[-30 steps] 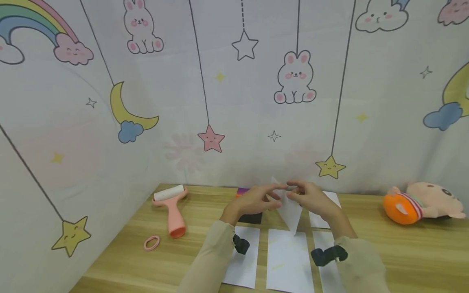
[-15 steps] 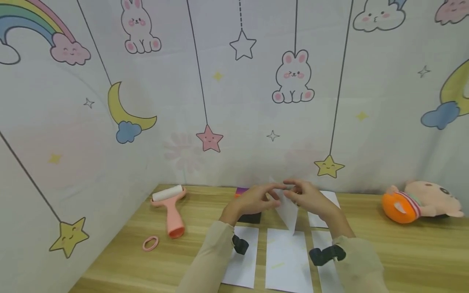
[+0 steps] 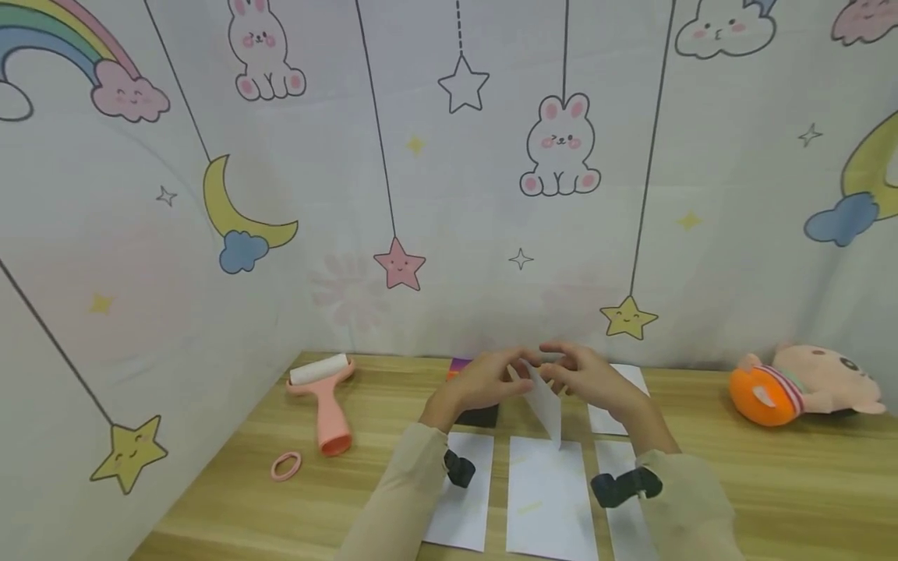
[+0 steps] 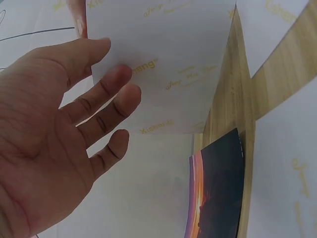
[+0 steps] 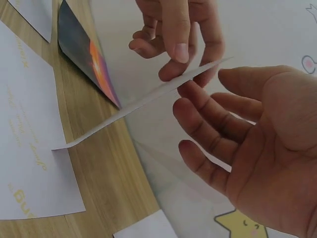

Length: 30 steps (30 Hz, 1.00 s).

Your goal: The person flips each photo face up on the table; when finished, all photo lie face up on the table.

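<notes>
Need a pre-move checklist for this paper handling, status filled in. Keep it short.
1. Raised sheet up on edge between left hand and right hand: ok.
2. Left hand's grip secure: cannot tell; its fingers are at the sheet, but a pinch isn't clear.
3. Lower corner free of the middle sheet: cannot tell; it overlaps in the head view, contact unclear.
4. Gaps between the left sheet, middle sheet and right sheet: ok, wood shows between them.
5. Pink roller and pink ring off the sheets: ok, both out to the left.
6. Sunset picture unobstructed in the head view: not ok, left hand covers part.
</notes>
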Motion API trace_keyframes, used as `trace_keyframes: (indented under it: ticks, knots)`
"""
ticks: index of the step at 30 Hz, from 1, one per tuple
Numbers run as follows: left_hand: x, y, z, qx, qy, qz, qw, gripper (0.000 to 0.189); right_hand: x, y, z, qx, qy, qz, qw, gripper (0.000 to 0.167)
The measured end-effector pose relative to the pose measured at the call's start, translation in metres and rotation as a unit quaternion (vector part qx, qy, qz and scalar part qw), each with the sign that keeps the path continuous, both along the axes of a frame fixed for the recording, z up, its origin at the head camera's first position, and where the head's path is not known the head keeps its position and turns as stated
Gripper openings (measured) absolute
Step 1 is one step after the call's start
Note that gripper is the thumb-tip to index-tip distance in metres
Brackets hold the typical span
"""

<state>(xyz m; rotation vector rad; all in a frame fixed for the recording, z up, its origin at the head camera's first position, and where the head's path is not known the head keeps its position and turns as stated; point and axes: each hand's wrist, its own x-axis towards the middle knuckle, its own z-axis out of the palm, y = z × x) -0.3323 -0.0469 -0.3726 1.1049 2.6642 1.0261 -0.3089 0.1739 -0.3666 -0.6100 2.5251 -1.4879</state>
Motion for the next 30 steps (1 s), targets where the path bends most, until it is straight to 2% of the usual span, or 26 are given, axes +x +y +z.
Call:
trace_keyframes:
  ticks: [10,16,22,30]
  knots:
    - [-0.003,0.000,-0.001,0.005,0.053,-0.006,0.9985,0.018,-0.001,0.008,-0.008,0.003,-0.016,0.028,0.9995,0.057]
    - [-0.004,-0.002,-0.002,0.012,0.044,0.011,0.9989,0.017,-0.003,0.018,-0.015,0.013,-0.031,0.021,0.9992,0.058]
    - [-0.006,-0.005,-0.010,0.004,0.043,0.036,0.9984,0.019,-0.003,0.021,-0.023,0.029,-0.066,0.022,0.9972,0.062]
    - [-0.007,-0.007,-0.016,-0.013,0.019,0.081,0.9965,0.028,-0.004,0.016,-0.023,0.035,-0.080,0.022,0.9960,0.061]
